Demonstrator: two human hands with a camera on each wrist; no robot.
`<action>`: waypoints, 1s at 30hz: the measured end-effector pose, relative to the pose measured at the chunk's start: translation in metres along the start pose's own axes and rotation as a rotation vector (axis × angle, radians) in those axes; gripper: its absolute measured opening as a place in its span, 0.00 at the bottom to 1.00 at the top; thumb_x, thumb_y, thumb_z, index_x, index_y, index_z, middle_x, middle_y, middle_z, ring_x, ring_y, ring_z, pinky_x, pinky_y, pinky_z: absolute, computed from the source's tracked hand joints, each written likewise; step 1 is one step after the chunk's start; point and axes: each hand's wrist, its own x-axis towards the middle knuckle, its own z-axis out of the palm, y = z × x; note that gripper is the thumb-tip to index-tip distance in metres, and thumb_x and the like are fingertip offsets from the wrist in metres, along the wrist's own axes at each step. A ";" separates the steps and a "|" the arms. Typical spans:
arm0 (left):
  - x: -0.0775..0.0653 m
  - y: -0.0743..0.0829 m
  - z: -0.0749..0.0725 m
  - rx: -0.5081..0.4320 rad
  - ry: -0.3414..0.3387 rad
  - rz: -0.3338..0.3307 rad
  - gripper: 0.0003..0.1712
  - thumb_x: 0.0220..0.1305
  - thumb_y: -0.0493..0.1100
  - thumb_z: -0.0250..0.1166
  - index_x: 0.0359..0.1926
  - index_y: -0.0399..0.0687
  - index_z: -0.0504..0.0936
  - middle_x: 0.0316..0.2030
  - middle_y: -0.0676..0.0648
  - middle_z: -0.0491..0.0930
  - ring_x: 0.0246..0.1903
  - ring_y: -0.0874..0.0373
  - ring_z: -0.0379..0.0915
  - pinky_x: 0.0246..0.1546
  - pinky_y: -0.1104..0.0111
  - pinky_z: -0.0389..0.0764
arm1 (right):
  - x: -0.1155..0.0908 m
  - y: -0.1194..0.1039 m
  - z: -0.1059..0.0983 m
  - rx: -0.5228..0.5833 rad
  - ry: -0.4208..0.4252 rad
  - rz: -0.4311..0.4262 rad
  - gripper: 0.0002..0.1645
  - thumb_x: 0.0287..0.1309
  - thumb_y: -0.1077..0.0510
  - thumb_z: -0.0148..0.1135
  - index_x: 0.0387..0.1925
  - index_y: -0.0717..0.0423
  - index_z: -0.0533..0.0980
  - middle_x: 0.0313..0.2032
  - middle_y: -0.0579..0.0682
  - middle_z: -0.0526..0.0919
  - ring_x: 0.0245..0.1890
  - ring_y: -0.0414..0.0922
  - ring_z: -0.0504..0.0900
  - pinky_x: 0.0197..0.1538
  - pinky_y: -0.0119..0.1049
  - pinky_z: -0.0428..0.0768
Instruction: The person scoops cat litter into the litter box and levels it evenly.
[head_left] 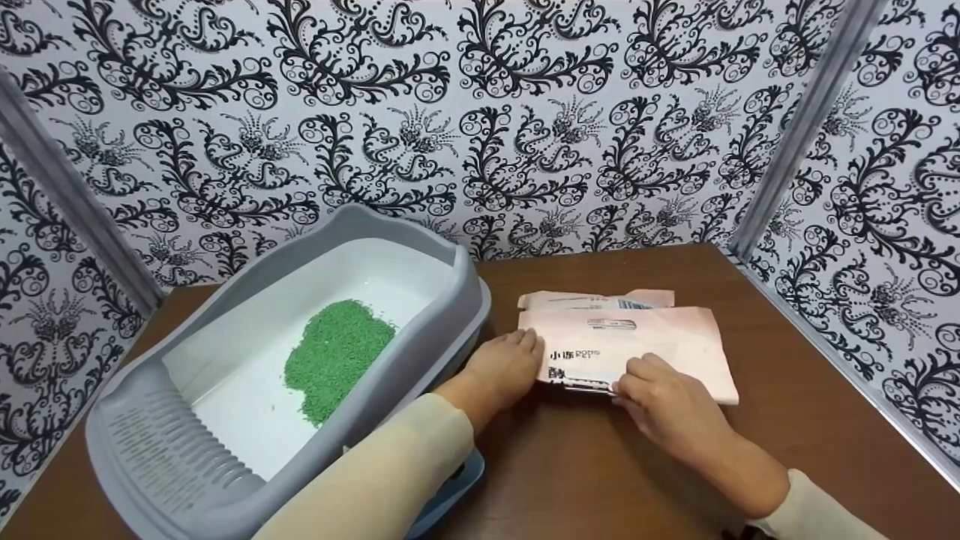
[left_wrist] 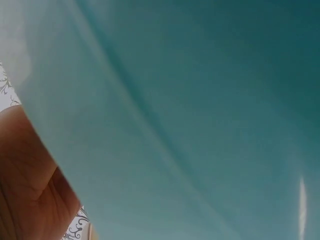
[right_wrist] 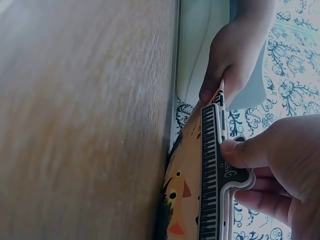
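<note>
A folded pink bag [head_left: 660, 341] with printed characters lies on the table, its folded edge facing me. A black clip [right_wrist: 210, 170] with a piano-key print sits along that edge. My right hand [head_left: 671, 405] pinches the clip's handle between thumb and fingers, as the right wrist view shows. At the bag's left end, my left hand [head_left: 506, 365] grips the folded edge; its thumb and fingers lie on either side of it in the right wrist view. A blue-green surface [left_wrist: 175, 125] fills most of the left wrist view and hides much of that hand.
A grey and white litter box [head_left: 465, 300] stands left of the bag, close beside my left forearm. Green pellets [head_left: 337, 356] are heaped inside it. Part of a blue object [head_left: 465, 480] shows under my left sleeve. Patterned walls [head_left: 525, 150] border the brown table [head_left: 540, 465].
</note>
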 end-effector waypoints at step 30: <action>-0.016 -0.006 -0.007 0.085 0.011 0.022 0.23 0.68 0.41 0.54 0.63 0.48 0.71 0.58 0.50 0.74 0.58 0.56 0.70 0.60 0.67 0.70 | 0.002 -0.007 -0.003 -0.004 -0.321 0.151 0.19 0.39 0.52 0.76 0.29 0.44 0.72 0.29 0.37 0.69 0.31 0.37 0.70 0.28 0.33 0.73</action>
